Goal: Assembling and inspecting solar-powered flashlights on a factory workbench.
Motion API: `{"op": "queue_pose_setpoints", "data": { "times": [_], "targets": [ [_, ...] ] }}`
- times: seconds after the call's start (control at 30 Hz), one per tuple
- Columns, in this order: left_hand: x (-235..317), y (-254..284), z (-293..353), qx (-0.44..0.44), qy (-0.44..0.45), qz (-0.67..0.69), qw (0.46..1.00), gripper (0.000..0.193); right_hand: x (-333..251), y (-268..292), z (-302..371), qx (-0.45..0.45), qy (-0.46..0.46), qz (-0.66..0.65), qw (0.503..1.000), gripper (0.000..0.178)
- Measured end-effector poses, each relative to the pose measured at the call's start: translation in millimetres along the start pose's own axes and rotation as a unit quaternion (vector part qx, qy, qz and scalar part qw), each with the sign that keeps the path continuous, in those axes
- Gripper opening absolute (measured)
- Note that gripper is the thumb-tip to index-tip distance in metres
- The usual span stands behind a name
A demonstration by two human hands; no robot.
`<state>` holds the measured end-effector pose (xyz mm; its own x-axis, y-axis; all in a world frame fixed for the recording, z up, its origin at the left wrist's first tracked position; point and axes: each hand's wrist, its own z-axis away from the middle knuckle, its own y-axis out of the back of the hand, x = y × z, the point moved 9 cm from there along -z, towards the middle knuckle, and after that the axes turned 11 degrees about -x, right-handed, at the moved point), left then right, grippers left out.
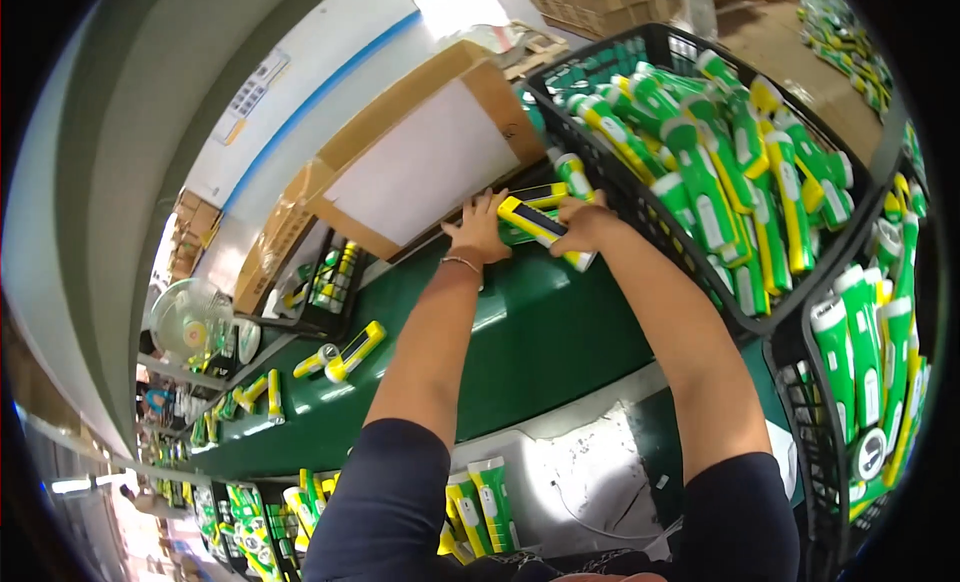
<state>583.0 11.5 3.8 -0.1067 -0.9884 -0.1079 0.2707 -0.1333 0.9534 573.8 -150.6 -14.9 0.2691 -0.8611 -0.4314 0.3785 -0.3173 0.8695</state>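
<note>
Both my arms reach forward over a dark green conveyor belt. My right hand is closed around the lower part of a yellow, white and green flashlight with a long black panel, which lies tilted with its yellow end toward my other hand. My left hand has its fingers spread, close to that yellow end; whether it touches a flashlight is hard to see. Behind the held one lies another yellow flashlight, and a green one shows partly underneath. One more flashlight stands beside the crate wall.
A black crate heaped with flashlights stands at the right, with a second crate nearer. A cardboard box borders the belt's far side. Loose flashlights lie down the belt to the left. Several flashlights stand near my body.
</note>
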Motion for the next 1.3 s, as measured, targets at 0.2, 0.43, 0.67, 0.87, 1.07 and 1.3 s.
{"op": "queue_pose_setpoints", "data": {
  "times": [0.2, 0.43, 0.67, 0.87, 1.07, 1.3],
  "targets": [
    [15.3, 8.7, 4.0, -0.04, -0.047, -0.193, 0.979, 0.11, -22.0, -22.5, 56.1, -0.054, 0.094, -0.049, 0.993, 0.064],
    [18.1, -2.9, 25.3, 0.013, -0.114, -0.163, 0.98, 0.095, 11.6, -24.7, 106.3, 0.078, 0.014, -0.306, 0.949, 0.059],
    [13.9, 1.9, 54.1, -0.018, -0.067, -0.196, 0.978, 0.096, 3.5, -22.3, 199.3, 0.128, 0.066, -0.449, 0.882, 0.041],
    [21.6, -0.8, 59.9, -0.157, 0.054, -0.06, 0.984, 0.087, -52.3, -39.8, 273.6, 0.063, 0.113, -0.266, 0.955, 0.057],
    [-95.3, -60.5, 39.5, -0.199, 0.188, 0.165, 0.948, 0.094, -132.0, -101.7, 311.9, -0.034, 0.143, -0.159, 0.976, 0.058],
    [-22.0, -6.6, 78.4, -0.152, 0.172, 0.109, 0.967, 0.095, -135.8, -97.1, 324.0, -0.054, 0.112, -0.107, 0.987, 0.065]
  ]
}}
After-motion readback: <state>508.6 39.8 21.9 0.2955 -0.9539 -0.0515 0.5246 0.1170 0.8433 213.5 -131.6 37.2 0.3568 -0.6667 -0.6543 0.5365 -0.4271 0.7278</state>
